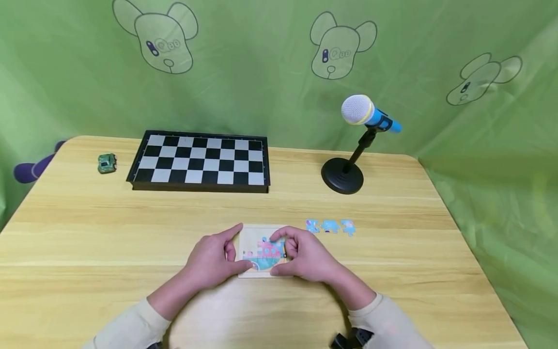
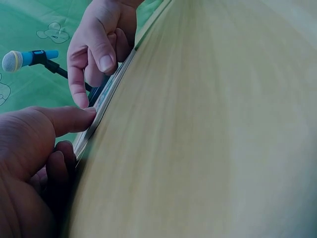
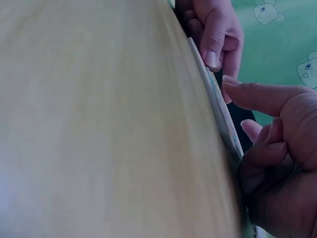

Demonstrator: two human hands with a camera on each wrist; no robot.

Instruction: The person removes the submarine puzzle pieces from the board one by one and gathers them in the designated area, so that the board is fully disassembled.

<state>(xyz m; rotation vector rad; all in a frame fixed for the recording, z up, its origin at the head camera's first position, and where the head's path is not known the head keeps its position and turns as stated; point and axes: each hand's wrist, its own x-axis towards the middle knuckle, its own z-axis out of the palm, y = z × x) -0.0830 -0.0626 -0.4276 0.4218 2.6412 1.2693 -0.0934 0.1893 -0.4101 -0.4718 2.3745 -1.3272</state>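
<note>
A small flat jigsaw puzzle board (image 1: 250, 242) lies on the table between the hands, with a pink and blue picture partly filled with pieces. At its left side my left hand (image 1: 211, 261) spreads thumb and index finger; the index tip is at the upper left corner, the thumb rests on the lower left part. My right hand (image 1: 307, 254) reaches over the board's right side, index finger bent toward the upper pieces and thumb near the lower edge. Its fingers hide part of the picture. Both wrist views show the board (image 3: 218, 104) nearly edge-on.
Three loose blue jigsaw pieces (image 1: 330, 226) lie in a row right of the board. Farther back are a black-and-white chessboard (image 1: 200, 160), a green toy car (image 1: 107, 163) and a blue microphone (image 1: 370, 114) on a black stand (image 1: 343, 177). Green curtains (image 1: 253, 72) surround the wooden table (image 1: 109, 232).
</note>
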